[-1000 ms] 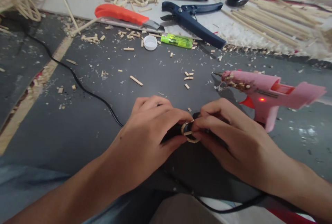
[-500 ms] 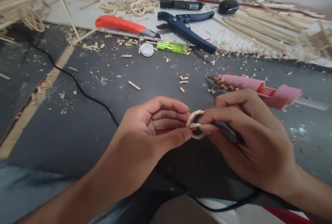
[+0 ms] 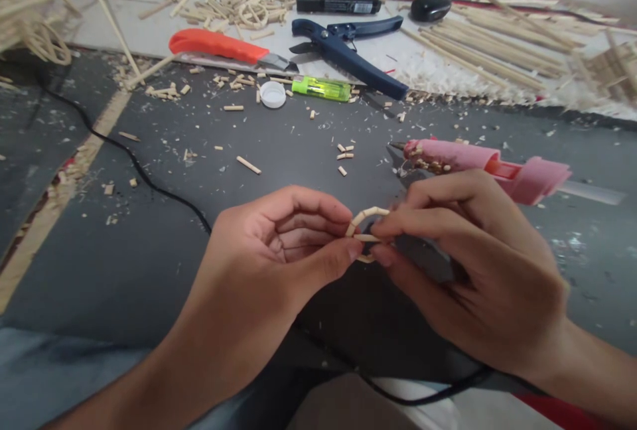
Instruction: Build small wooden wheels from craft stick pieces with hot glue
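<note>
A small ring of short wooden pieces (image 3: 362,215) is held between my two hands, with a short stick (image 3: 367,238) lying across its opening. My left hand (image 3: 283,251) pinches the ring's left side between thumb and fingertips. At the right side, my right hand (image 3: 472,264) has its thumb and index finger at the stick's right end, covering part of the ring. Just beyond my right hand lies a pink glue gun (image 3: 458,154), its nozzle pointing left.
Behind are an orange cutter (image 3: 219,45), a green lighter (image 3: 321,88), a white cap (image 3: 273,94), blue pruning shears (image 3: 348,52), a black marker (image 3: 338,5) and piles of sticks (image 3: 497,45). A black cable (image 3: 149,178) crosses the left side.
The view has shifted, so the tabletop things appear slightly further left. The thumb and index finger of my right hand have parted a little at the stick's right end.
</note>
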Available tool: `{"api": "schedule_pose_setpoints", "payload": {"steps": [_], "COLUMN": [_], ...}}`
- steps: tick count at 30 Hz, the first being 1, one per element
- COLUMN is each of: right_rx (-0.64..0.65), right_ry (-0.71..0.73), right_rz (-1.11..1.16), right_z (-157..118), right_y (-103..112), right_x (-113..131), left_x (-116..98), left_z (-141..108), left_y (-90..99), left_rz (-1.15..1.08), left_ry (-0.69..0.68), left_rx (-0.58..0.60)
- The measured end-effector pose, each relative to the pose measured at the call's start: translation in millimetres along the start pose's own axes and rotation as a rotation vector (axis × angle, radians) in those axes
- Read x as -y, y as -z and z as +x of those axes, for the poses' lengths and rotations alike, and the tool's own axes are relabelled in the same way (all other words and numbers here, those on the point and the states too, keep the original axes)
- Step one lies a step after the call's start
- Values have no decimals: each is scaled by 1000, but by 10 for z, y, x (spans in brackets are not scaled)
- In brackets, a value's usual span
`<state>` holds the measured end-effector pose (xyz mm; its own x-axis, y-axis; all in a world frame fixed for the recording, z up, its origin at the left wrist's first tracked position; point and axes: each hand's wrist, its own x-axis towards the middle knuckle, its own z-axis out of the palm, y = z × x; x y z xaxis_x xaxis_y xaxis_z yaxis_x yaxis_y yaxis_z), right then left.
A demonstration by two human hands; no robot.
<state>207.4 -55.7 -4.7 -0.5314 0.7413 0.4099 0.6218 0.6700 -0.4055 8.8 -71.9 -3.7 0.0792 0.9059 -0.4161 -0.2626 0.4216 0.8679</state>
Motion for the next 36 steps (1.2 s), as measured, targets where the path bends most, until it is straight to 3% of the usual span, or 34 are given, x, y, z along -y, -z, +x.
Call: {"api": "schedule_pose_setpoints", "payload": {"steps": [3, 9, 12, 18, 36], "right_rx": [-28, 106, 120, 199, 172], "right_ry": [-81, -479, -622, -619, -671], "right_rz": [169, 793, 949, 943, 824], "right_z": [-19, -26, -3, 49, 98], "right_y": [-24, -85, -92, -80, -78], "right_x": [24, 49, 13, -45, -31], "left_x": [-13, -23, -23, -11, -19], "left_z": [-15, 2, -5, -37, -20], "left_y": [4, 19, 25, 22, 23], "left_rz": [-5, -23, -12, 36, 53], "left_ry": [-23, -53, -51, -74, -77], "left_rx": [-11, -14, 14, 21, 13]}}
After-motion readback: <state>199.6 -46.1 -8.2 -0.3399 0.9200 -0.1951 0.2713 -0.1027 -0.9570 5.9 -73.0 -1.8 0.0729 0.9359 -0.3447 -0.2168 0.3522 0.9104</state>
